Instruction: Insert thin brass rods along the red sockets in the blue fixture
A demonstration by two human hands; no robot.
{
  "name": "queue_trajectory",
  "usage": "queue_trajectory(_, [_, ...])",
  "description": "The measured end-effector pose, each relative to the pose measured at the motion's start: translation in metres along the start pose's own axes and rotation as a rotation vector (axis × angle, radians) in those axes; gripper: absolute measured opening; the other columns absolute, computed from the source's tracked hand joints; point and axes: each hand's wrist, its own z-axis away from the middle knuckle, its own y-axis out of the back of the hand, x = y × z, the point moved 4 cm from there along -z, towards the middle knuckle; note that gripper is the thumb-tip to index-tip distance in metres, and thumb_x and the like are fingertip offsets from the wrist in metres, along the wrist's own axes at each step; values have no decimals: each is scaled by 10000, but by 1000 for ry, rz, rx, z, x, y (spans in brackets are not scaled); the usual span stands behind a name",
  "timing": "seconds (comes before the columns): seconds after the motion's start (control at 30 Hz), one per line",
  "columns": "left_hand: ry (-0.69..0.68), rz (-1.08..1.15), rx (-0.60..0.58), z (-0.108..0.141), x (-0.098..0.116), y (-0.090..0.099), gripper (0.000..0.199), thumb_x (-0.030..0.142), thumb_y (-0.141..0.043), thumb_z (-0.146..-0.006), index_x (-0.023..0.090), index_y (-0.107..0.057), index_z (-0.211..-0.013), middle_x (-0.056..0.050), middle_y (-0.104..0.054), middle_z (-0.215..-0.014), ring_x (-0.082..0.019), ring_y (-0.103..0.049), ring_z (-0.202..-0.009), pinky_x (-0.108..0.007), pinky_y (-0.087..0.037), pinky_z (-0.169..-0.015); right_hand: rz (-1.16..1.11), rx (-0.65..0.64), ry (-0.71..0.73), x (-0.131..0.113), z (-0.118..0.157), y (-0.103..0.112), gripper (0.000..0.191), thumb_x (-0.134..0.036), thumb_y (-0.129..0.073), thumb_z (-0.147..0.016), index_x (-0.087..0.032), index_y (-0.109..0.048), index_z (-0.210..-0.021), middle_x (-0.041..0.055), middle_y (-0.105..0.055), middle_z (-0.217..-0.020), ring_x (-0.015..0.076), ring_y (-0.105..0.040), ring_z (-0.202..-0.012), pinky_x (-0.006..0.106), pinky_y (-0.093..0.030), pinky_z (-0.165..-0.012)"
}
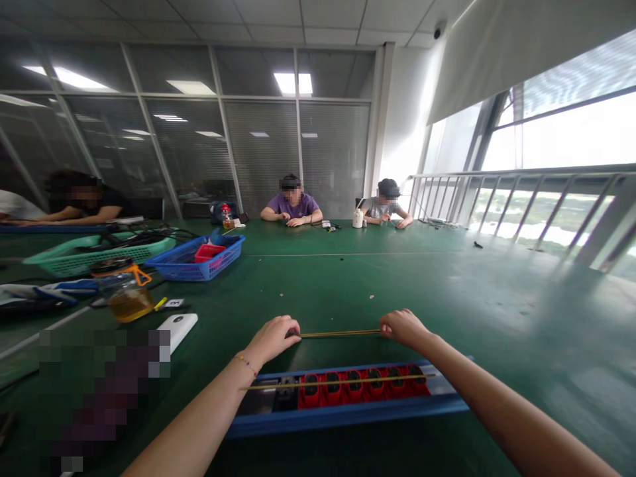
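Thin golden sticks (pixel 340 334) stretched between two pinching hands, lower centre of the frame.
The left hand (pixel 275 336) and right hand (pixel 405 328) each pinch one end, just above the blue tray (pixel 358 421), where a single stick (pixel 342 382) lies lengthwise. Light, even pressure from both sides should keep such slender lengths together and unbent.

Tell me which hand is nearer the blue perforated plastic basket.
Left. The left hand is this side of the blue basket, to its right; the right hand is also this side, but farther right.
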Motion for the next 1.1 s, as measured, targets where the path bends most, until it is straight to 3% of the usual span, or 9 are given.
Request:
queue_trajectory(0.27, [-10, -2, 25, -4, -3, -4, 126, 284, -501, -781, 223, -611, -772, -4, -584, -789, -139, -545, -731, -228, -368, -642, -22, 34, 31, -5, 3, 13, 147, -257, -518, -779, -229, -646, -847, 33, -681, -896, 193, -608, -852, 276, -382, -740])
queue_trajectory(0.37, [-5, 0, 29, -5, -4, -6, 128, 287, -501, -779, 220, -610, -773, -9, -584, -791, -142, -543, -725, -230, -372, -644, -101, 24, 105, -13, 27, 32, 216, -327, -446, -836, -235, -640, -859, 6, -676, -841, 145, -611, -763, 225, -403, -665])
queue_trajectory(0.43, [4, 9, 28, -5, -5, -6, 135, 297, -501, -778, 219, -611, -778, -13, -585, -794, -145, -545, -725, -233, -377, -651, -263, 2, 262, -25, 50, 48, 277, -395, -421, -855, -224, -636, -886, 11, -665, -827, 137, -601, -737, 221, -411, -650])
queue_trajectory(0.57, [19, 43, 17, -7, -7, -7, 153, 322, -501, -777, 218, -614, -781, -17, -588, -799, -148, -550, -727, -234, -383, -657, -305, 57, 400, -48, 97, 72, 244, -394, -451, -853, -251, -602, -981, 11, -625, -932, 151, -562, -857, 252, -390, -742])
queue_trajectory(0.7, [19, 55, 21, -7, -8, -7, 155, 330, -506, -770, 218, -614, -776, -14, -586, -790, -147, -547, -727, -232, -384, -657, -162, 126, 375, -64, 116, 68, 186, -304, -412, -886, -259, -586, -933, 3, -598, -934, 155, -535, -840, 294, -354, -745])
queue_trajectory(0.87, [35, 60, 14, -6, -8, -7, 167, 334, -494, -774, 216, -612, -783, -18, -585, -806, -149, -547, -729, -235, -388, -659, -77, 190, 348, -74, 112, 59, 183, -226, -399, -883, -223, -577, -839, 20, -584, -866, 160, -512, -795, 290, -338, -686])
queue_trajectory(1.1, [36, 78, -1, -8, -9, -9, 179, 336, -488, -774, 210, -615, -786, -24, -578, -803, -152, -547, -729, -244, -399, -660, 0, 248, 307, -65, 110, 61, 182, -241, -390, -898, -225, -552, -817, 30, -588, -765, 159, -507, -686, 281, -322, -587])
